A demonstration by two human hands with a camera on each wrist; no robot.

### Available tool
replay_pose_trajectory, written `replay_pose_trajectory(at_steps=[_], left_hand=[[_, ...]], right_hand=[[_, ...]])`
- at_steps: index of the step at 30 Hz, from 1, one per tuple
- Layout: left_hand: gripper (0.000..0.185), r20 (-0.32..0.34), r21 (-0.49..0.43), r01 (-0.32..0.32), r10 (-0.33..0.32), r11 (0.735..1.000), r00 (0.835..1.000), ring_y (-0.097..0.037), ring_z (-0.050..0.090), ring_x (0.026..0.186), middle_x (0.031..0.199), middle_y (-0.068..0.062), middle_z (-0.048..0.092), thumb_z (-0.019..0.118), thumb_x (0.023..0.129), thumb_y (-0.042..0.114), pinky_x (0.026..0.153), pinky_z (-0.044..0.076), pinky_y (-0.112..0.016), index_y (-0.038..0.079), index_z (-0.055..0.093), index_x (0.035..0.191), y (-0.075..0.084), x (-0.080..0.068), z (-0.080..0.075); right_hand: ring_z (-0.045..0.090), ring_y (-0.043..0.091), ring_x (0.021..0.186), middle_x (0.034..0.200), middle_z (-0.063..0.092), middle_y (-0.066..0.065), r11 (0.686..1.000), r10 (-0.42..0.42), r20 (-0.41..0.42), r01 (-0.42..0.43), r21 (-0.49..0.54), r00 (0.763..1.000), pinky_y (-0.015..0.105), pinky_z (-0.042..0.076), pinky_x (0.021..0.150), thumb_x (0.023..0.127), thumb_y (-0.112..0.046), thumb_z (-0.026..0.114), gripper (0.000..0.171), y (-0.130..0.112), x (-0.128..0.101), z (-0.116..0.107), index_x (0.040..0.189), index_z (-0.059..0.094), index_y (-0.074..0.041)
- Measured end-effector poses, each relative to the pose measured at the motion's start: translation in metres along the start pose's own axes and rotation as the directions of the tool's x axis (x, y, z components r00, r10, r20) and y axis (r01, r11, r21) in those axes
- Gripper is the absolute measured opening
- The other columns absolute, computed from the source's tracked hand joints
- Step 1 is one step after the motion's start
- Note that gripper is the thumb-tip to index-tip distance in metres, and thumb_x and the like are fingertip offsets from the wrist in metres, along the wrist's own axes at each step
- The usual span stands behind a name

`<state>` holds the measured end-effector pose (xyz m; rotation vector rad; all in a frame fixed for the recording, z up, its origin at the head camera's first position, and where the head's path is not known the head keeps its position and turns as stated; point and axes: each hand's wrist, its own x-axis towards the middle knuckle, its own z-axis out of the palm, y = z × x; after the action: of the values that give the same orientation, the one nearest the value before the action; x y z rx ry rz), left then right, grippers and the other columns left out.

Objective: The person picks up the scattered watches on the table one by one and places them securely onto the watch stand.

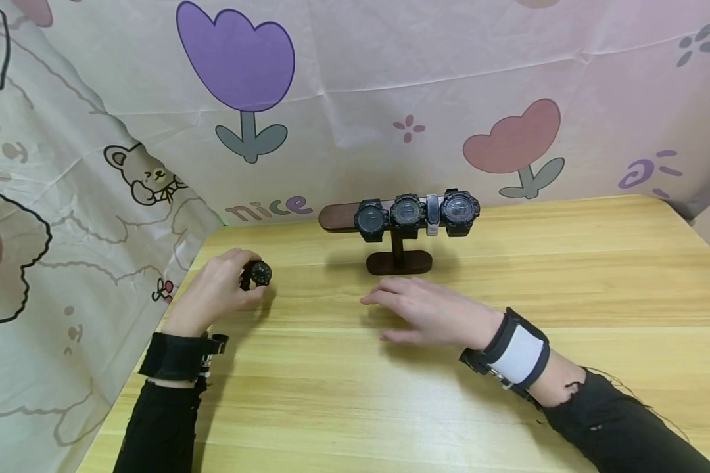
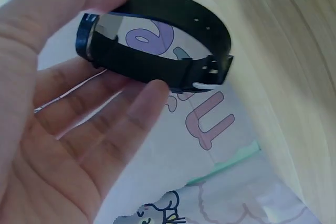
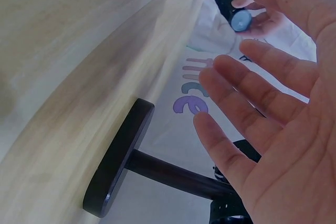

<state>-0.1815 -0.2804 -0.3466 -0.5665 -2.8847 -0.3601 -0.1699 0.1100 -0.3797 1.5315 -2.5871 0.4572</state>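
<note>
At the table's left side my left hand (image 1: 217, 287) pinches a black wristwatch (image 1: 261, 272) between thumb and fingers. Its buckled black strap (image 2: 181, 69) forms a loop in the left wrist view, with the thumb at the top and fingers below. My right hand (image 1: 423, 309) hovers over the table with fingers spread and nothing in them. Just beyond it stands a dark wooden watch stand (image 1: 338, 217), its bar carrying several black watches (image 1: 407, 210) and a slim grey band (image 1: 432, 213). In the right wrist view, the stand's post (image 3: 173, 176) passes behind the right hand's fingers.
The light wooden table (image 1: 597, 282) meets a printed cloth backdrop (image 1: 367, 72) at the back. Another printed cloth (image 1: 77, 217) runs along the left edge. The stand's oval base (image 1: 399, 263) rests near the back edge.
</note>
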Motion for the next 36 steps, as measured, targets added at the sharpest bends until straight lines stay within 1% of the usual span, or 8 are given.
replay_pose_trajectory(at_steps=[4,8,12,17,22,26,31,36], left_hand=[[0.049,-0.074,0.019,-0.067,0.068,0.998,0.995,-0.04,0.074,0.104,0.122,-0.023,0.073,0.086,0.084,0.012,0.085,0.064,-0.053,-0.004,0.068,0.127,0.0,0.001,0.002],[0.047,-0.147,0.027,-0.134,0.137,0.991,0.98,-0.039,0.074,0.104,0.118,-0.022,0.074,0.087,0.082,0.007,0.086,0.063,-0.053,-0.004,0.069,0.124,0.0,0.003,0.005],[0.046,-0.191,0.037,-0.173,0.177,0.984,0.965,-0.037,0.074,0.102,0.115,-0.019,0.074,0.088,0.08,0.006,0.086,0.064,-0.052,-0.003,0.07,0.122,-0.001,0.004,0.007],[0.05,-0.225,0.033,-0.203,0.205,0.979,0.952,-0.036,0.075,0.101,0.116,-0.019,0.075,0.09,0.08,0.006,0.085,0.064,-0.052,-0.003,0.07,0.124,0.0,0.006,0.008],[0.055,-0.264,0.016,-0.239,0.235,0.971,0.935,-0.038,0.075,0.103,0.119,-0.022,0.075,0.092,0.078,0.003,0.085,0.064,-0.052,-0.004,0.069,0.128,0.002,0.008,0.008],[0.056,-0.293,0.0,-0.261,0.25,0.965,0.923,-0.037,0.075,0.102,0.118,-0.021,0.076,0.093,0.077,0.001,0.085,0.064,-0.052,-0.004,0.069,0.128,0.004,0.009,0.008],[0.055,-0.315,-0.016,-0.271,0.252,0.963,0.915,-0.037,0.075,0.1,0.117,-0.02,0.077,0.094,0.078,0.002,0.084,0.065,-0.051,-0.003,0.07,0.127,0.006,0.013,0.009],[0.055,-0.323,-0.04,-0.275,0.248,0.961,0.913,-0.036,0.075,0.105,0.121,-0.02,0.076,0.094,0.079,0.006,0.089,0.065,-0.049,-0.003,0.07,0.128,0.009,0.018,0.01]], right_hand=[[0.066,0.03,0.129,0.139,0.067,0.011,1.0,0.002,0.0,-0.002,0.01,1.0,0.052,0.054,0.113,0.094,-0.035,0.084,0.062,-0.001,0.0,-0.001,0.145,0.064,-0.007],[0.066,0.03,0.13,0.14,0.067,0.011,1.0,0.003,-0.009,-0.003,0.014,1.0,0.051,0.054,0.113,0.093,-0.036,0.085,0.062,0.0,-0.001,-0.002,0.144,0.064,-0.007],[0.067,0.029,0.129,0.14,0.067,0.011,1.0,-0.002,-0.022,0.002,0.009,1.0,0.05,0.056,0.11,0.094,-0.036,0.084,0.061,0.002,-0.001,-0.004,0.144,0.065,-0.007],[0.068,0.028,0.126,0.137,0.067,0.011,1.0,-0.014,-0.033,0.015,0.011,0.999,0.047,0.058,0.107,0.094,-0.036,0.084,0.062,0.003,-0.002,-0.006,0.144,0.064,-0.007],[0.069,0.025,0.123,0.135,0.068,0.01,0.999,-0.038,-0.072,0.039,0.013,0.997,0.043,0.059,0.105,0.093,-0.033,0.084,0.061,0.004,-0.001,-0.01,0.144,0.064,-0.006],[0.068,0.025,0.124,0.135,0.068,0.009,0.999,-0.048,-0.109,0.049,0.006,0.993,0.043,0.059,0.107,0.094,-0.031,0.084,0.057,0.004,-0.002,-0.017,0.142,0.065,-0.007],[0.068,0.025,0.127,0.136,0.069,0.008,0.999,-0.035,-0.136,0.039,0.021,0.99,0.044,0.058,0.109,0.095,-0.031,0.083,0.056,0.004,-0.003,-0.026,0.143,0.066,-0.008],[0.069,0.023,0.123,0.133,0.07,0.005,0.998,-0.045,-0.182,0.05,0.025,0.982,0.043,0.059,0.107,0.095,-0.03,0.083,0.051,0.004,-0.004,-0.035,0.139,0.068,-0.01]])
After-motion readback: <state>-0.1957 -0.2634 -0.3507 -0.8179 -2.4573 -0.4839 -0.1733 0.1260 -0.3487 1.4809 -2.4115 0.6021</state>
